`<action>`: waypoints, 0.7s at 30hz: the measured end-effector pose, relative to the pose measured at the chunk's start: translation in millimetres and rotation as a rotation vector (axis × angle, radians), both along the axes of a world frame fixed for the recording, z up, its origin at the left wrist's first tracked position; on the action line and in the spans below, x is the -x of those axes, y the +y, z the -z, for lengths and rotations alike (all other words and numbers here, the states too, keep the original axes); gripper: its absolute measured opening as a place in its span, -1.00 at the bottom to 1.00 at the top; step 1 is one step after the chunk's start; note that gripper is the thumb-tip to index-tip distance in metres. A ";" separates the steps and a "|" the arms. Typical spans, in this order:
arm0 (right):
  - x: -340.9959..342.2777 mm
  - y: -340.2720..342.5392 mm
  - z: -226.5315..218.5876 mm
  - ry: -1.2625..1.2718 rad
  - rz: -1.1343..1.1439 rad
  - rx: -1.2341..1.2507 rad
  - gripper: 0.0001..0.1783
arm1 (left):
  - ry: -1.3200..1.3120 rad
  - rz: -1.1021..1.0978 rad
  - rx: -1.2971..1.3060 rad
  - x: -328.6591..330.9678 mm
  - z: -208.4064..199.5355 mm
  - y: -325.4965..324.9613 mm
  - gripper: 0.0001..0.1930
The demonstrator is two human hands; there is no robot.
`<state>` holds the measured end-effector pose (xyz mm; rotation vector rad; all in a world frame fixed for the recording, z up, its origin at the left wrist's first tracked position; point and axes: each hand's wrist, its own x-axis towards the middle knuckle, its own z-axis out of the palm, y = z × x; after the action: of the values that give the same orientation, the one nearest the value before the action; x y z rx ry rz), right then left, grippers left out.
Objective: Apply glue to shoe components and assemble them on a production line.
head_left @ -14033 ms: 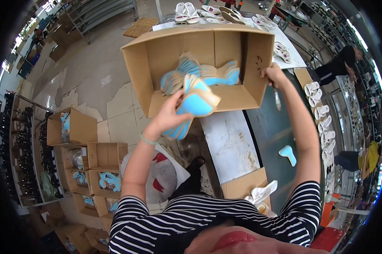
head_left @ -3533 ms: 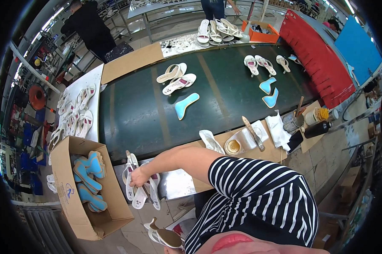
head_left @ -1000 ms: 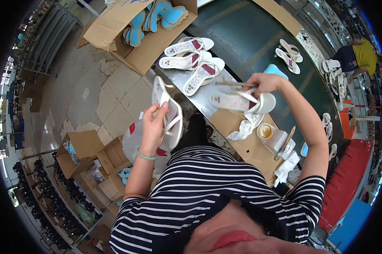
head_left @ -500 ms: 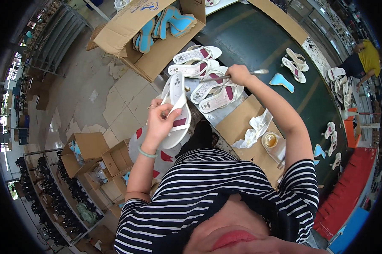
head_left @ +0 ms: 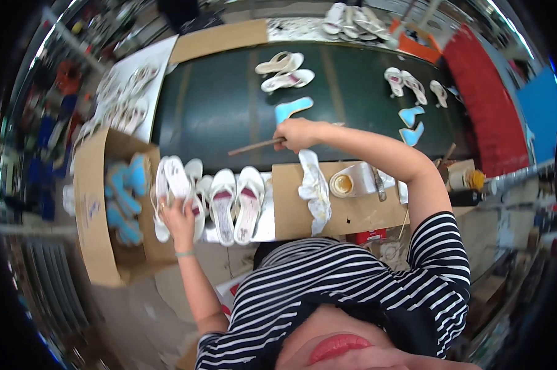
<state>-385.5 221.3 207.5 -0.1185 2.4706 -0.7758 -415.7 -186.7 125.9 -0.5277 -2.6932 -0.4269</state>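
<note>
Over dark belt [head_left: 229, 117], right hand [head_left: 296, 132] now grips brush [head_left: 254, 147]; left hand [head_left: 178, 216] still clasps white sandals [head_left: 170, 185].

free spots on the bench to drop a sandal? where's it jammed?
Bare: dark green belt left of the blue insole, and the cardboard sheet below the glue cup. Crowded: white sandals row by left hand; tools beyond the right hand.

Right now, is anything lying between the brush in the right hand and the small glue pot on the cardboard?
Yes. The right hand holds the brush over the dark belt; a crumpled white cloth lies beside the glue pot, partly between them. Approaching from above, nothing visible blocks it.
</note>
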 end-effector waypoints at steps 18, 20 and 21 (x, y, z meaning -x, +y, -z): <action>104.9 342.2 81.7 0.167 1.406 0.720 -0.71 | -0.424 -0.041 0.359 60.5 46.3 58.9 -0.44; 126.2 386.7 101.2 0.232 1.500 0.760 -0.71 | -0.466 -0.121 0.513 59.7 64.5 56.2 -0.35; 136.1 405.3 113.0 0.289 1.585 0.806 -0.71 | -0.350 -0.118 0.562 58.6 69.7 50.9 -0.30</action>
<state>-521.6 626.6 94.5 1.6635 1.8723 -2.3947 -474.3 -135.8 56.2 -0.4659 -3.1627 0.3172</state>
